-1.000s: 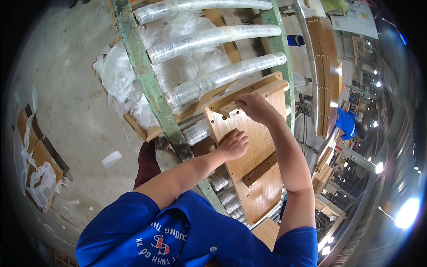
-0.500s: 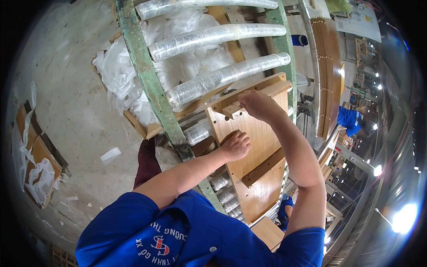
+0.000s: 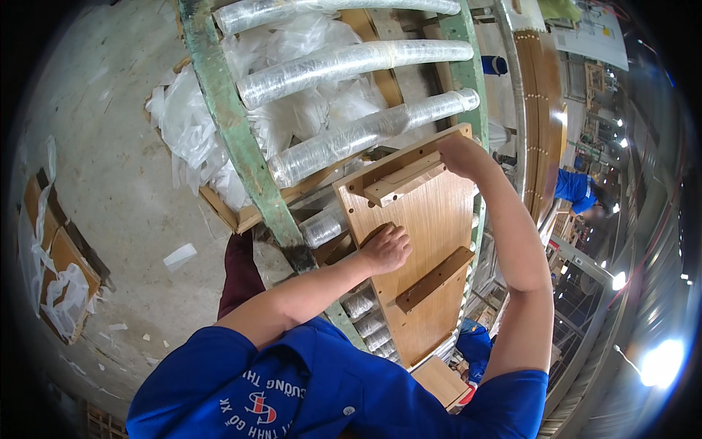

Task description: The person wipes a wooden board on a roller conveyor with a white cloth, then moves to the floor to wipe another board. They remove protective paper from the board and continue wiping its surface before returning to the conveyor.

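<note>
A light wood panel (image 3: 431, 241) lies before me on wrapped rollers, with a dark wood crosspiece (image 3: 436, 279) across its middle. Along its far end runs a rail (image 3: 387, 174) with holes. A pale wooden strip (image 3: 406, 181) lies against the rail's near side. My right hand (image 3: 462, 157) is closed at the strip's right end, by the panel's far right corner; its fingertips are partly hidden. My left hand (image 3: 386, 249) rests on the panel near its left edge, fingers curled in; whatever they may hold is hidden.
Plastic-wrapped rollers (image 3: 358, 69) span a green metal frame (image 3: 252, 157). Beneath them, a carton holds crumpled white plastic (image 3: 194, 121). Another carton (image 3: 77, 267) stands on the floor at left. Stacked brown boards (image 3: 537, 124) and a person in blue (image 3: 576, 192) are at right.
My right hand has moved right, to the strip's right end and the panel's corner. The strip has shifted left against the rail. My left hand stays nearly in place.
</note>
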`<state>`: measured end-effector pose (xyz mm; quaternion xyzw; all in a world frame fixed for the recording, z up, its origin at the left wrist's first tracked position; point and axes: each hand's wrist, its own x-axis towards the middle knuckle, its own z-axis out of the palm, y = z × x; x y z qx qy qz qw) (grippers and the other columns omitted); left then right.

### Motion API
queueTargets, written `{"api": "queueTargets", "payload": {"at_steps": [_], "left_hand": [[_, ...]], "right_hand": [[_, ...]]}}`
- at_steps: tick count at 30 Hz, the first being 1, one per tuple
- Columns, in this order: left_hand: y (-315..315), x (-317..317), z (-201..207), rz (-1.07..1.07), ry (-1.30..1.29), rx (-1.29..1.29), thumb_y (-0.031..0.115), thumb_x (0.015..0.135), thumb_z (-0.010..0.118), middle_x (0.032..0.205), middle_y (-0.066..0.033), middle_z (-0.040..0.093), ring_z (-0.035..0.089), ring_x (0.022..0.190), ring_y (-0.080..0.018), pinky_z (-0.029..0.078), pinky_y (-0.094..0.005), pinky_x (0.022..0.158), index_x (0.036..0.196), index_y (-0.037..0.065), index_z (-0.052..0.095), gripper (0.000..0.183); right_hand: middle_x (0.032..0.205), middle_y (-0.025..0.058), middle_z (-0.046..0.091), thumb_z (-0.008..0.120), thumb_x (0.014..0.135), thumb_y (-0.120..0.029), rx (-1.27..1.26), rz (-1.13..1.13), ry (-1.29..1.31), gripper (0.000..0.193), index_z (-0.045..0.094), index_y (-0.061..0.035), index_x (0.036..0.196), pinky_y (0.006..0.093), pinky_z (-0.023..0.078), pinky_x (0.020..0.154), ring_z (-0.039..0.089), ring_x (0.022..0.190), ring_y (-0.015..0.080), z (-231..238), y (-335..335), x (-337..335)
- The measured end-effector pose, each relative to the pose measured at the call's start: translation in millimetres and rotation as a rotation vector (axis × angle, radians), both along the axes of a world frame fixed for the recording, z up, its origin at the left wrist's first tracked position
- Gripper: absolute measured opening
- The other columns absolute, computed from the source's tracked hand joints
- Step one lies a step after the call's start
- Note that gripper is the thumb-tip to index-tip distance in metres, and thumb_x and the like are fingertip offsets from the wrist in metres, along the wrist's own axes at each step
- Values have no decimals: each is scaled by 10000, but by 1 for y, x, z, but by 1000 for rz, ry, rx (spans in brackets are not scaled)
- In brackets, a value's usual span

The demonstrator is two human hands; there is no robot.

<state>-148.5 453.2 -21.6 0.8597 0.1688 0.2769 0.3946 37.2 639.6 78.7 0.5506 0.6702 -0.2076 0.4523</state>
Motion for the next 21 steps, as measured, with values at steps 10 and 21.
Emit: {"api": "queueTargets", "payload": {"at_steps": [10,21], "left_hand": [[1,1,-1,-12,-25,-45,246,729,626,790,-30,549,501,876,-208,399,-369,765,708,113,574,145],[-3,1,8,-105,-1,-29,228,731,609,825,-55,594,523,902,-221,402,-383,808,742,103,604,126]], "right_hand": [[1013,179,642,517,779,23,-9,-82,-133,249,647,-28,985,413,516,807,620,958,340,-2,21,51],[916,200,650,551,809,-52,44,-104,-246,229,628,-17,1022,415,516,708,640,856,343,36,0,55]]}}
